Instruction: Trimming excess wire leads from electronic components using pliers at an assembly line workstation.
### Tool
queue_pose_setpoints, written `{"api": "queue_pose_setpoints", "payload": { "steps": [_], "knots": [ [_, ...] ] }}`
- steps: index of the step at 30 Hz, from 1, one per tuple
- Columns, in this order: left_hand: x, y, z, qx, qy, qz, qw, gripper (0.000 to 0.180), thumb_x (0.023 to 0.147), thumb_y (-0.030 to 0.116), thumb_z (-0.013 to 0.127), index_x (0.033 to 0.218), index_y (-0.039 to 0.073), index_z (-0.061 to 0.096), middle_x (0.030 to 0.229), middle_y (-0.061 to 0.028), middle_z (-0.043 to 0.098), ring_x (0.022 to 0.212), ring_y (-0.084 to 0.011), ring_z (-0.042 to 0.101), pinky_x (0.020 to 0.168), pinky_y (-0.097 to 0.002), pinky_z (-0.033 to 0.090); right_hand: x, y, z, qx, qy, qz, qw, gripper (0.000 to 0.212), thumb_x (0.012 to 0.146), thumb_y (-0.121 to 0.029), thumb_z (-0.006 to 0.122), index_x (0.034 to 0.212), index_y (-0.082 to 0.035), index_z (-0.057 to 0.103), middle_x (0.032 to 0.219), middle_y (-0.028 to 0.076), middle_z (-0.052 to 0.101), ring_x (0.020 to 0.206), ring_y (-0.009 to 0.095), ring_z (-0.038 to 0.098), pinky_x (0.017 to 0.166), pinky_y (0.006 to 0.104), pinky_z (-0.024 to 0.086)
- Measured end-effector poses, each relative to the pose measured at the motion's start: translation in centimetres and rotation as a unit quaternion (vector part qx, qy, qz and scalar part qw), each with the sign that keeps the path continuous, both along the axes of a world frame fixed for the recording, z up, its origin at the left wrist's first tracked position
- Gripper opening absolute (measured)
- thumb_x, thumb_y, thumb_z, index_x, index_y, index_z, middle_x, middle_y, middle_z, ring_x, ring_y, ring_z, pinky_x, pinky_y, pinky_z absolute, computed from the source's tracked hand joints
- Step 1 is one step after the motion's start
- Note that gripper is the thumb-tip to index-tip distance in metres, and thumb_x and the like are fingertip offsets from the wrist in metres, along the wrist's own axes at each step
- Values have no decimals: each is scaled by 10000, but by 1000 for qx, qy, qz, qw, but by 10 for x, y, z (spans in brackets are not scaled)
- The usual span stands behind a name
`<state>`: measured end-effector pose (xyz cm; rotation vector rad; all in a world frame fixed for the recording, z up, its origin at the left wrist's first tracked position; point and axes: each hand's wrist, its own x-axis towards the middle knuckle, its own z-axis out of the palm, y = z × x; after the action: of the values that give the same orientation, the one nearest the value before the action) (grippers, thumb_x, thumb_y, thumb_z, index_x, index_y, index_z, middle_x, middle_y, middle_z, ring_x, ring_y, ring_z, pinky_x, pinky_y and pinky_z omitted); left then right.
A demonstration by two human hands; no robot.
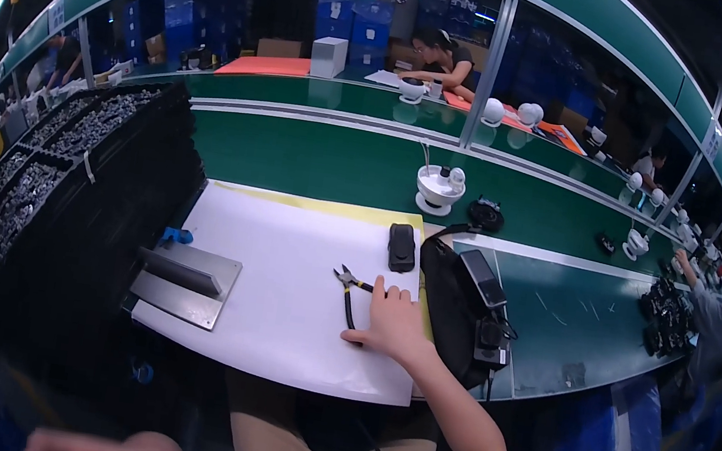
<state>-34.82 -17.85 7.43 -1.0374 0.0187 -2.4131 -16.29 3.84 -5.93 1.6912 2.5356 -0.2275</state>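
Note:
My right hand [394,323] is around a pair of cutting pliers [351,290] with black and yellow handles, over a white sheet [277,306]. Its thumb is at one handle and its fingers are at the other; the handles are spread and the jaws point away from me. Above the hand on the sheet lies a small black case [401,247]. At the bottom left edge my left hand [103,449] is smeared by motion and partly cut off, away from the table. A metal plate with an upright grey handle [198,282] rests on the sheet's left side.
Stacked black trays [101,191] of small metallic parts rise at the left. A black pouch [449,319] and a black device [482,278] with cables lie right of the sheet. A white bowl-shaped housing [439,190] stands on the green conveyor [315,160]. Other people work beyond and at right.

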Motion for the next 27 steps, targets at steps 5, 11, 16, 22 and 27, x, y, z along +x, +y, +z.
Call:
{"api": "queue_pose_setpoints", "payload": {
  "steps": [5,11,16,22,27],
  "knots": [
    [8,122,-123,-581,-5,-291,760,109,905,128,377,910,68,468,859,-52,476,816,-128,461,792,-300,381,7,22,-20,1,51,-8,999,700,617,-451,699,1035,73,499,1018,221,514,981,346,516,823,396,459],
    [13,241,-214,-680,-124,-550,469,450,923,440,424,1106,35,493,991,-45,548,890,-137,512,795,-280,413,-21,36,-45,-8,368,-16,930,680,624,-340,717,1081,76,433,1037,220,474,1016,332,494,811,390,463],
    [25,272,-192,-562,-30,-763,317,738,884,639,279,1255,19,426,1098,-93,531,1013,-184,511,941,-316,388,-35,36,-48,80,476,15,876,707,637,-273,752,1139,65,386,1043,185,415,943,310,492,820,368,435],
    [23,280,-196,-539,30,-776,327,837,805,735,261,1219,27,431,1204,-156,470,1162,-246,456,1041,-367,331,-39,32,-40,157,407,10,900,729,651,-251,763,1167,58,352,1076,185,396,976,316,475,838,368,425],
    [12,279,-202,-557,90,-748,350,665,794,652,421,1085,56,472,1180,-151,499,1125,-237,493,960,-386,409,-45,32,-55,64,613,8,787,623,747,-214,710,1168,41,328,1139,162,432,1015,241,499,844,363,444]
  ]
}}
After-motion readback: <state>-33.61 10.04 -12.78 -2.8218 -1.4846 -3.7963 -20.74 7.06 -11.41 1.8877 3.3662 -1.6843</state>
